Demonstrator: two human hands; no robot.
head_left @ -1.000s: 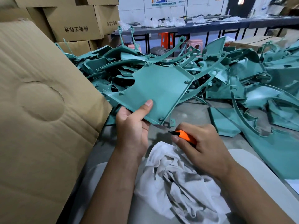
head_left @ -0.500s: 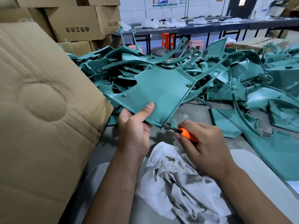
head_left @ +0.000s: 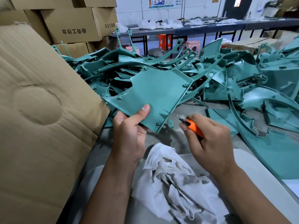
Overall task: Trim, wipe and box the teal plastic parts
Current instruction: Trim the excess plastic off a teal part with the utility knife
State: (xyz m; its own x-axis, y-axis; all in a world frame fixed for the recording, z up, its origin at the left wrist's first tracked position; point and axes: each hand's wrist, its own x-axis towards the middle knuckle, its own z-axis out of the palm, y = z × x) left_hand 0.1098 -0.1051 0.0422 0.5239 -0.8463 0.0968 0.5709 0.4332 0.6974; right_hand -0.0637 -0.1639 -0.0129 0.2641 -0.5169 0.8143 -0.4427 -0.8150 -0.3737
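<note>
Bare forearms, no sleeves, gloveless

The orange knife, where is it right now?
In the head view, the orange knife is in the right hand, right of centre, its blade reaching the teal panel that the left hand grips, above the white rag.

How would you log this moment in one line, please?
step: trimming | left hand: holds teal panel | right hand: orange knife at panel edge | rag: idle

knife [head_left: 193, 127]: handle mostly hidden in fist | cardboard flap [head_left: 40, 118]: cut off left | wall poster [head_left: 163, 2]: unreadable
</note>
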